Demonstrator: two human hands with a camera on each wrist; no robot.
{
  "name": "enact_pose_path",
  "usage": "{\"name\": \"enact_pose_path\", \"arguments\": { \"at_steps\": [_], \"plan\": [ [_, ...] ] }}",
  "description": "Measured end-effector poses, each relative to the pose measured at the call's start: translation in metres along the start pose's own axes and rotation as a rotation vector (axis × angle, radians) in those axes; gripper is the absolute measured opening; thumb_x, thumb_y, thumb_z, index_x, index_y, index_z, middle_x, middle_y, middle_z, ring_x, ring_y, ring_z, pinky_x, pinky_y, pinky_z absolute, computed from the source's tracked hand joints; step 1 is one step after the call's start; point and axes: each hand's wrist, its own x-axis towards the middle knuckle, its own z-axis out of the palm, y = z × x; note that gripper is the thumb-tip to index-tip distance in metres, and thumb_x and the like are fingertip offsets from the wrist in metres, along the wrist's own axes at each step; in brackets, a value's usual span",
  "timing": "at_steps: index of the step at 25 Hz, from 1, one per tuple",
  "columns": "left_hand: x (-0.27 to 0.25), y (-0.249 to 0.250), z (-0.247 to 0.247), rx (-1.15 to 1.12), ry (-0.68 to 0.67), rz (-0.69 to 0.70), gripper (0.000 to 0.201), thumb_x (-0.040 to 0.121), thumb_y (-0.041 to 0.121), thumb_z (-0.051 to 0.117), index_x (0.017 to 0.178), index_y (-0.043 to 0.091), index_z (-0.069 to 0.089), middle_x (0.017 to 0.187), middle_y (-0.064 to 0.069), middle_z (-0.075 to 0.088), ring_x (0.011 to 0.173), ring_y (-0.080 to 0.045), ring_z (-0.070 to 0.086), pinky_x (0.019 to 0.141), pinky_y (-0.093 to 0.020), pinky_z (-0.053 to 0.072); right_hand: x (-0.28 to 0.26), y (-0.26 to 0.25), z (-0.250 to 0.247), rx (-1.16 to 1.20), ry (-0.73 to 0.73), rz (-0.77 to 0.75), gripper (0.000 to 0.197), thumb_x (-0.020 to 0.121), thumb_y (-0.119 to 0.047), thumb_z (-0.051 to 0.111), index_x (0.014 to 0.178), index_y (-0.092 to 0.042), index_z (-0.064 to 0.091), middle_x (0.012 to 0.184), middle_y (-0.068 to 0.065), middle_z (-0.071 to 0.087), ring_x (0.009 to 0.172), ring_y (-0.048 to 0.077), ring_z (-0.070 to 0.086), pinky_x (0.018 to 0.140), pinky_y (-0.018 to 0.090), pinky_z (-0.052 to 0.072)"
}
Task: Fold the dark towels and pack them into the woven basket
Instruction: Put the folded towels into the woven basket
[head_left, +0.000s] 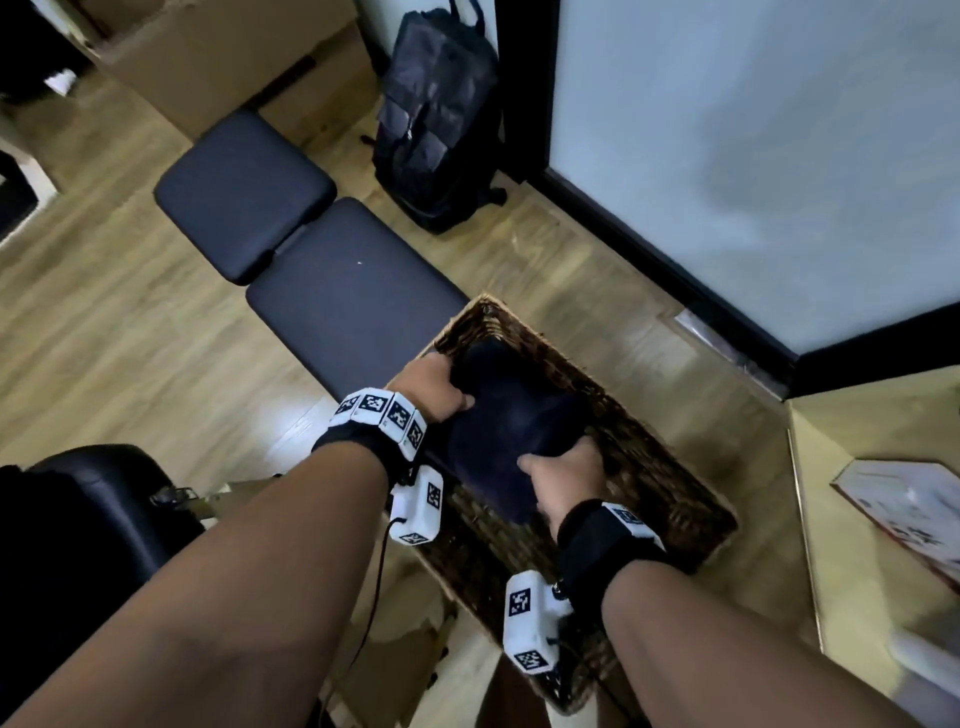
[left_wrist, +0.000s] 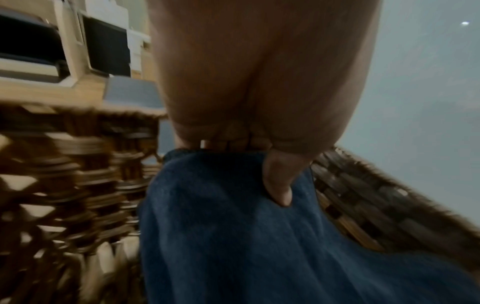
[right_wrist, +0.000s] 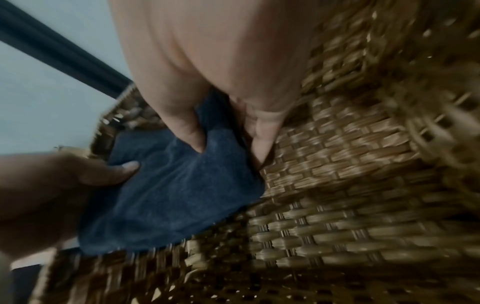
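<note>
Left hand (head_left: 434, 387) and right hand (head_left: 563, 486) both grip the folded dark towel (head_left: 506, 434), thumbs on top. Towel sits inside the woven basket (head_left: 670, 467), toward its far left end.

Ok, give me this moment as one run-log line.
stage: packing | left hand: grips folded dark towel | right hand: grips same towel | towel: inside woven basket
</note>
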Motion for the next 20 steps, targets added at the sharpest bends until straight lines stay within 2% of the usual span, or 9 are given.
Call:
{"name": "enact_pose_path", "arguments": {
  "at_steps": [4,7,9,10,12,13,16,19,20],
  "plan": [
    [0.023,0.007,0.014,0.094,0.084,0.076,0.035,0.088,0.026,0.062,0.117,0.008,0.055,0.118,-0.022,0.062,0.111,-0.037,0.059,0.090,-0.037,0.047,0.035,0.002,0.022,0.043,0.059,0.021,0.067,0.055,-0.019,0.080,0.119,-0.017,0.060,0.111,0.010,0.071,0.096,0.032,0.071,0.083,0.053,0.061],
    [0.025,0.011,0.027,0.120,0.127,0.231,0.050,0.086,0.016,0.058,0.134,0.008,0.045,0.124,-0.022,0.057,0.116,-0.038,0.056,0.096,-0.038,0.046,0.057,-0.004,0.034,-0.133,0.069,-0.014,0.058,0.071,-0.027,0.083,0.122,-0.009,0.063,0.117,0.013,0.071,0.105,0.034,0.069,0.092,0.049,0.057],
    [0.022,0.010,0.030,0.247,0.070,0.331,0.048,0.084,0.021,0.057,0.130,0.012,0.051,0.127,-0.018,0.051,0.118,-0.037,0.054,0.098,-0.042,0.048,0.064,-0.009,0.036,-0.294,0.024,0.006,0.049,0.089,-0.040,0.068,0.119,-0.001,0.065,0.115,0.018,0.070,0.106,0.038,0.067,0.093,0.047,0.055],
    [0.020,0.009,0.029,0.347,0.037,0.338,0.046,0.084,0.023,0.057,0.128,0.013,0.054,0.131,-0.017,0.047,0.121,-0.037,0.050,0.098,-0.045,0.048,0.067,-0.010,0.035,-0.338,0.002,0.026,0.056,0.092,-0.049,0.058,0.117,0.001,0.065,0.114,0.019,0.070,0.104,0.040,0.067,0.092,0.049,0.055],
    [0.013,0.007,0.027,0.487,0.018,0.319,0.046,0.085,0.025,0.057,0.129,0.014,0.053,0.137,-0.018,0.038,0.125,-0.037,0.043,0.100,-0.047,0.046,0.067,-0.009,0.028,-0.435,0.009,0.033,0.076,0.087,-0.067,0.041,0.118,-0.001,0.063,0.113,0.019,0.070,0.102,0.041,0.068,0.092,0.053,0.055],
    [0.008,0.007,0.026,0.503,0.044,0.325,0.045,0.086,0.025,0.056,0.129,0.014,0.052,0.135,-0.016,0.039,0.123,-0.036,0.044,0.098,-0.047,0.047,0.064,-0.010,0.022,-0.476,0.048,0.013,0.076,0.087,-0.069,0.039,0.118,-0.003,0.062,0.112,0.019,0.070,0.103,0.041,0.067,0.092,0.053,0.054],
    [-0.008,0.005,0.023,0.423,0.079,0.349,0.034,0.090,0.025,0.052,0.121,0.014,0.055,0.121,-0.012,0.050,0.112,-0.033,0.054,0.083,-0.043,0.049,0.032,-0.019,0.010,-0.617,0.169,-0.193,0.034,0.094,-0.038,0.058,0.113,-0.010,0.058,0.112,0.017,0.067,0.106,0.039,0.064,0.091,0.046,0.053],
    [-0.035,-0.005,0.023,0.261,0.018,0.276,0.023,0.089,0.028,0.051,0.108,0.015,0.057,0.112,-0.012,0.061,0.105,-0.035,0.062,0.080,-0.042,0.053,0.000,-0.020,0.007,-0.812,-0.074,-0.419,0.024,0.091,-0.027,0.065,0.111,-0.016,0.063,0.115,0.010,0.065,0.109,0.033,0.062,0.089,0.034,0.049],
    [-0.046,-0.009,0.025,0.186,0.019,0.246,0.022,0.089,0.030,0.052,0.105,0.016,0.058,0.110,-0.013,0.064,0.104,-0.035,0.063,0.082,-0.042,0.054,-0.009,-0.019,0.008,-0.892,-0.199,-0.415,0.024,0.091,-0.028,0.064,0.113,-0.019,0.064,0.116,0.007,0.066,0.110,0.030,0.061,0.088,0.031,0.047]
  ]
}}
